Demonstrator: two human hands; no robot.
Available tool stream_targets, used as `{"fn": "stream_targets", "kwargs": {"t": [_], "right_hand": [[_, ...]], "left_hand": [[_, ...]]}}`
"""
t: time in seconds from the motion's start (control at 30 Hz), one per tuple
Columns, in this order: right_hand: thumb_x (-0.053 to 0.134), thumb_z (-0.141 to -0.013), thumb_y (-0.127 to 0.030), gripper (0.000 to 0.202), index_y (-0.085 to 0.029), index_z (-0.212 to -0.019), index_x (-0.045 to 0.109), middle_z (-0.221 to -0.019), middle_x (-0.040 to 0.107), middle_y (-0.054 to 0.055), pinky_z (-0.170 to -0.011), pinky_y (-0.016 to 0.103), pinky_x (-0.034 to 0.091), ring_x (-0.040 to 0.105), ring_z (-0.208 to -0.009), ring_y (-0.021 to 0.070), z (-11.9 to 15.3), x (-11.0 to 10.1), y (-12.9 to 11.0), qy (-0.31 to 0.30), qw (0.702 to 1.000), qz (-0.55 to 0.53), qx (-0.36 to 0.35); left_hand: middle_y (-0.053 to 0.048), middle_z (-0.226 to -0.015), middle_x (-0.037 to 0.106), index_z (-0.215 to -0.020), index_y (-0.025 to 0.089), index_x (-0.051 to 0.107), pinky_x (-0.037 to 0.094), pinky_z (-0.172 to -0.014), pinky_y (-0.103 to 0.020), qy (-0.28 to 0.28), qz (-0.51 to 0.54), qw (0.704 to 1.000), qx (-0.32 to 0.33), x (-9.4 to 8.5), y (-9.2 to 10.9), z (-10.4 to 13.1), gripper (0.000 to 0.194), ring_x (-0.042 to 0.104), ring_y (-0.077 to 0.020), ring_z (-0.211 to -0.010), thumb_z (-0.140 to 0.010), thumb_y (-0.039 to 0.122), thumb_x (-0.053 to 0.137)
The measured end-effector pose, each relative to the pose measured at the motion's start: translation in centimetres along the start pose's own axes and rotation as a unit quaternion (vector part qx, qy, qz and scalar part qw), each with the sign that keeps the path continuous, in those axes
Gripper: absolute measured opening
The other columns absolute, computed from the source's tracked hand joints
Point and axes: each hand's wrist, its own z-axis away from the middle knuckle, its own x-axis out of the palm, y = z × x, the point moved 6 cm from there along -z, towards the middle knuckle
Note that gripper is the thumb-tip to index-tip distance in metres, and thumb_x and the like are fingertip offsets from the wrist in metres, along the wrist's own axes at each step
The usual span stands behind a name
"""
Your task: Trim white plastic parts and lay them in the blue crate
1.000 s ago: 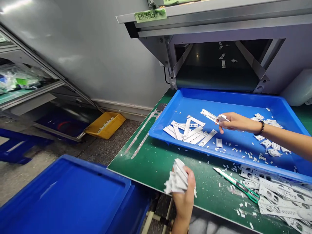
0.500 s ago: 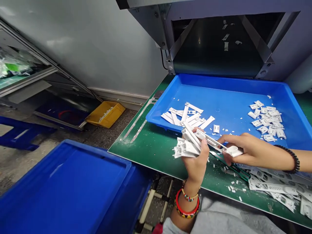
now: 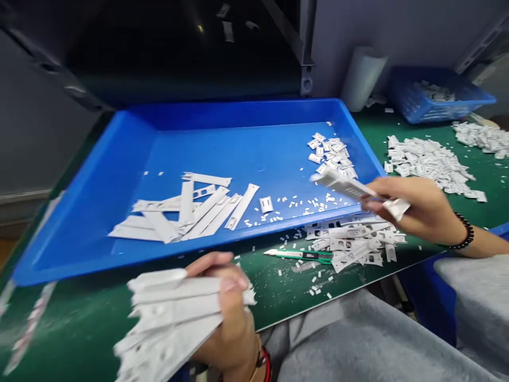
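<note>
My left hand [image 3: 234,323] is closed around a fanned bundle of long white plastic strips [image 3: 170,307] above the green table, near the blue tray's front edge. Farther right, my right hand [image 3: 421,209] grips one or more white plastic pieces [image 3: 345,185], blurred by motion, over the tray's front right corner. Below it lies a heap of flat white strips with holes [image 3: 353,239]. A green utility knife [image 3: 302,255] rests on the table between my hands, its blade pointing left.
The blue tray [image 3: 258,114] holds loose white strips [image 3: 199,207] at left and small white pieces [image 3: 334,154] at right. Piles of small pieces [image 3: 429,162] and a blue basket [image 3: 429,109] stand farther right. Behind the tray is a dark conveyor [image 3: 178,63]. White scraps litter the table.
The view has swung right and closer to the tray. My right hand has moved away from the left hand's bundle, carrying white plastic to the right. The left hand keeps its bundle.
</note>
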Motion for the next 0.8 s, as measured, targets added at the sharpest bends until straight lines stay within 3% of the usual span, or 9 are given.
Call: {"fn": "stream_targets", "kwargs": {"t": [0.07,0.1,0.2,0.3,0.43,0.57,0.7,0.8], "right_hand": [[0.056,-0.095,-0.018,0.015,-0.025,-0.105,0.064,-0.097,0.064,0.003,-0.068,0.028,0.049,0.062,-0.082,0.0160,3.2,-2.0,1.6,0.068,0.991,0.097,0.059],[0.055,-0.094,-0.015,0.022,-0.027,-0.109,0.065,-0.101,0.062,0.004,-0.067,0.029,0.049,0.061,-0.082,0.0171,4.9,-2.2,2.2,0.059,0.985,0.139,0.080],[0.049,-0.085,-0.001,0.049,-0.031,-0.121,0.064,-0.102,0.059,0.003,-0.053,0.026,0.043,0.050,-0.064,0.0125,9.2,-1.1,3.0,0.008,0.965,0.242,0.097],[0.046,-0.082,0.003,0.056,-0.031,-0.122,0.066,-0.097,0.060,0.003,-0.050,0.024,0.040,0.048,-0.061,0.0115,11.6,0.6,3.0,0.011,0.939,0.327,0.109],[0.051,-0.087,-0.003,0.050,-0.033,-0.121,0.070,-0.095,0.061,0.004,-0.049,0.024,0.038,0.053,-0.063,0.0128,12.2,2.4,3.1,0.019,0.913,0.389,0.120],[0.063,-0.091,-0.025,0.035,-0.031,-0.125,0.069,-0.099,0.058,0.008,-0.050,0.023,0.040,0.056,-0.071,0.0149,12.0,2.9,3.5,0.009,0.919,0.376,0.120],[0.065,-0.091,-0.032,0.042,-0.029,-0.133,0.061,-0.098,0.056,0.010,-0.047,0.025,0.039,0.056,-0.072,0.0175,12.4,2.8,3.4,-0.005,0.920,0.374,0.118],[0.059,-0.095,-0.038,0.056,-0.036,-0.148,0.043,-0.100,0.056,0.011,-0.046,0.027,0.036,0.055,-0.071,0.0206,13.2,2.9,3.8,-0.023,0.916,0.375,0.144]], "left_hand": [[0.005,-0.070,0.056,-0.093,0.017,0.064,0.043,-0.054,-0.025,0.036,0.031,0.999,-0.025,-0.8,-0.8,0.2,0.020,0.046,-0.0083,-0.049,-0.074,0.022,0.068],[0.005,-0.071,0.057,-0.091,0.017,0.063,0.044,-0.054,-0.025,0.047,0.031,0.997,-0.051,-1.1,-1.3,0.5,0.020,0.046,-0.0079,-0.050,-0.072,0.023,0.070],[0.004,-0.074,0.059,-0.090,0.019,0.063,0.045,-0.053,-0.024,0.050,0.013,0.990,-0.132,-1.7,-2.4,1.6,0.022,0.046,-0.0076,-0.051,-0.073,0.030,0.072],[0.003,-0.075,0.058,-0.092,0.019,0.063,0.046,-0.054,-0.023,0.015,0.011,0.988,-0.152,-1.5,-2.3,2.3,0.021,0.048,-0.0083,-0.055,-0.077,0.030,0.072],[0.001,-0.081,0.061,-0.099,0.020,0.064,0.048,-0.059,-0.023,-0.066,0.001,0.987,-0.143,-0.7,-1.9,2.9,0.016,0.054,-0.0098,-0.063,-0.085,0.027,0.068],[-0.002,-0.086,0.063,-0.100,0.021,0.065,0.052,-0.067,-0.026,-0.135,-0.049,0.981,-0.132,-0.2,-2.3,3.8,0.015,0.061,-0.0142,-0.076,-0.089,0.031,0.065],[-0.003,-0.090,0.068,-0.100,0.023,0.066,0.055,-0.070,-0.029,-0.179,-0.116,0.971,-0.111,0.0,-3.0,4.5,0.014,0.065,-0.0167,-0.079,-0.092,0.034,0.061],[-0.002,-0.090,0.071,-0.094,0.023,0.067,0.056,-0.074,-0.028,-0.184,-0.141,0.968,-0.095,0.1,-3.0,4.4,0.012,0.068,-0.0162,-0.079,-0.092,0.033,0.061]]}}
